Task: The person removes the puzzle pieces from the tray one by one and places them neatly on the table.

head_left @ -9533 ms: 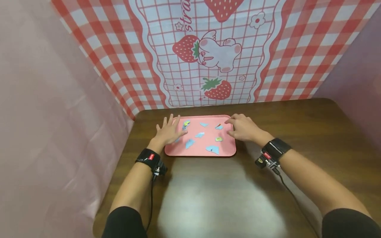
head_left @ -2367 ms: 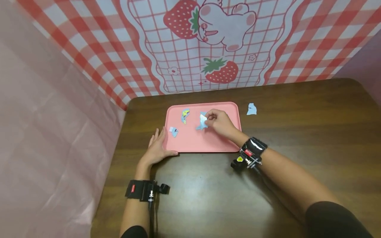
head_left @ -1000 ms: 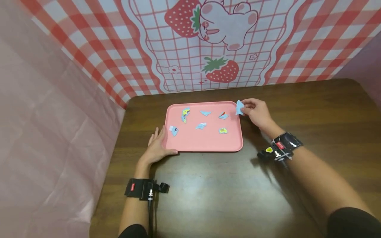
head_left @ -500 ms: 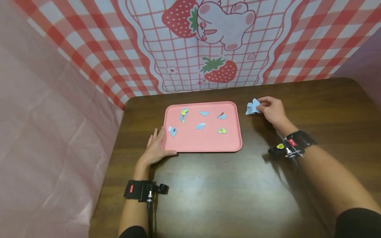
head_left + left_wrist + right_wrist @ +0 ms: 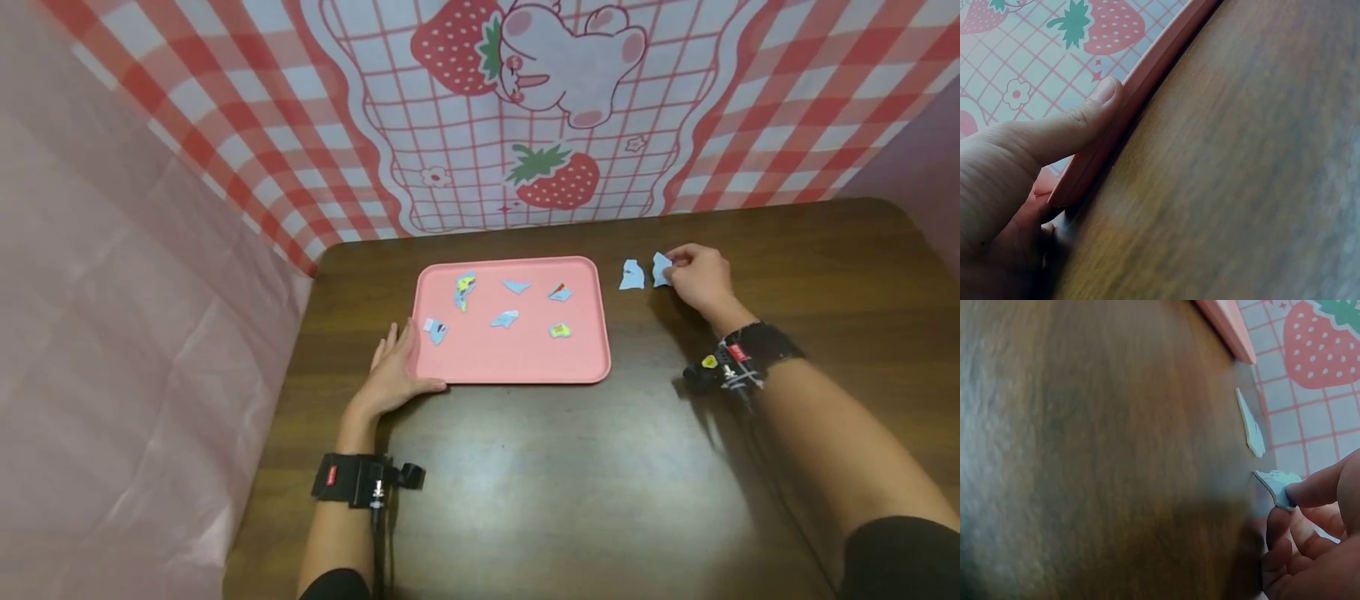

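At the far right of the head view, my right hand (image 5: 701,277) pinches a jagged light blue puzzle piece (image 5: 661,270) between thumb and fingers. In the right wrist view the held piece (image 5: 1279,482) is tilted, close over the wooden table. Just left of it another light blue puzzle piece (image 5: 632,275) lies flat on the table. My left hand (image 5: 388,379) rests at the near left corner of the pink tray (image 5: 517,362), fingers spread along its left side and thumb (image 5: 1075,125) along its front rim.
On the tray lie several more puzzle pieces: a tall yellow-and-blue one (image 5: 464,291), a small yellow one (image 5: 559,331), one with a red mark (image 5: 559,292) and other blue ones. A strawberry-print cloth (image 5: 555,179) hangs behind the table (image 5: 510,500), and a pink curtain (image 5: 135,350) hangs at the left.
My right hand has carried a light blue piece from the tray rightward, past the one on the table, to its right side. Earlier, both pieces lay on the tray. The left hand stays put lately.
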Action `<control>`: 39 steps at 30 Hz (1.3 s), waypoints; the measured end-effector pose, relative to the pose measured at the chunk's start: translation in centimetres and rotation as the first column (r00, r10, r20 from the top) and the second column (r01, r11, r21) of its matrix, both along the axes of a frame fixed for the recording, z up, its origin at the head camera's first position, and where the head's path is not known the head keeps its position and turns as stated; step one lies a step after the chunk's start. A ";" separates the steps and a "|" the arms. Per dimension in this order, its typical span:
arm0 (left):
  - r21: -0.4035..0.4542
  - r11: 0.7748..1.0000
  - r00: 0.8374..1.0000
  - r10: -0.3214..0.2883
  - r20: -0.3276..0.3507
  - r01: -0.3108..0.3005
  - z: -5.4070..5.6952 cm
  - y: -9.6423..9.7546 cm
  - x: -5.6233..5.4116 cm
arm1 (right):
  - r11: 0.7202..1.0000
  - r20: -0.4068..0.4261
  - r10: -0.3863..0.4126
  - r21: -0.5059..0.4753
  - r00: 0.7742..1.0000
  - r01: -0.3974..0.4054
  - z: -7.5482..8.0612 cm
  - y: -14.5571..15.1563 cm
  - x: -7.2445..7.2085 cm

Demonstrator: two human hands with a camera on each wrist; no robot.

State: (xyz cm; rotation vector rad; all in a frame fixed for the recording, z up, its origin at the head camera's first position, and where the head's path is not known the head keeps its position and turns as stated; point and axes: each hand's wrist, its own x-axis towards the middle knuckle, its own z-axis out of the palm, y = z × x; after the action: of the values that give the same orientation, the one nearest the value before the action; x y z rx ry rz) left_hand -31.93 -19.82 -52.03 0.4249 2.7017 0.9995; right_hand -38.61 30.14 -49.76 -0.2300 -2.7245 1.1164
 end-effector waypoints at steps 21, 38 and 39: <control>-0.027 1.000 1.000 -0.011 -0.014 0.010 0.7 -0.7 -0.5 | 0.994 0.001 -0.036 0.104 0.999 0.035 -0.5 -0.9 -0.5; -0.013 1.000 1.000 0.006 -0.001 -0.006 -0.3 -0.2 -0.4 | 0.979 0.017 -0.178 -0.094 0.984 0.179 -0.2 -0.1 -0.2; -0.013 1.000 1.000 0.006 -0.001 -0.006 -0.4 -0.1 -0.4 | 0.982 0.003 -0.166 -0.095 0.986 0.166 -0.1 -0.4 -0.1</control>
State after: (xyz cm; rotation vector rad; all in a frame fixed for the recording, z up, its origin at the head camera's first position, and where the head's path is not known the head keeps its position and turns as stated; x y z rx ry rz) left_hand -32.34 -19.96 -52.40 0.4151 2.7100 0.9836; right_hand -38.73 29.71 -49.89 -0.4585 -2.5941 1.1977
